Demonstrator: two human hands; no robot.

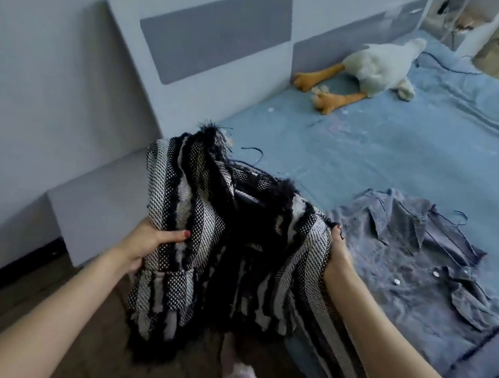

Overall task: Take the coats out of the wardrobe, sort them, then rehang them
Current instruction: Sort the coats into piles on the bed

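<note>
A black-and-white striped woven coat (236, 234) with fringed black trim hangs in front of me over the near corner of the bed. My left hand (151, 239) grips its left side, thumb on the front of the cloth. My right hand (337, 253) grips its right side, with the fingers hidden in the fabric. A thin dark hanger (254, 153) pokes out above the coat's collar. A blue denim jacket (427, 267) lies spread flat on the bed to the right, with a dark hanger (455, 218) at its collar.
The bed has a light blue sheet (389, 143) and a pale padded headboard (196, 50) on the left. A white plush goose (373, 69) with orange feet lies at the far end. Wooden floor (39, 304) runs below left. My foot (241, 376) shows at the bottom.
</note>
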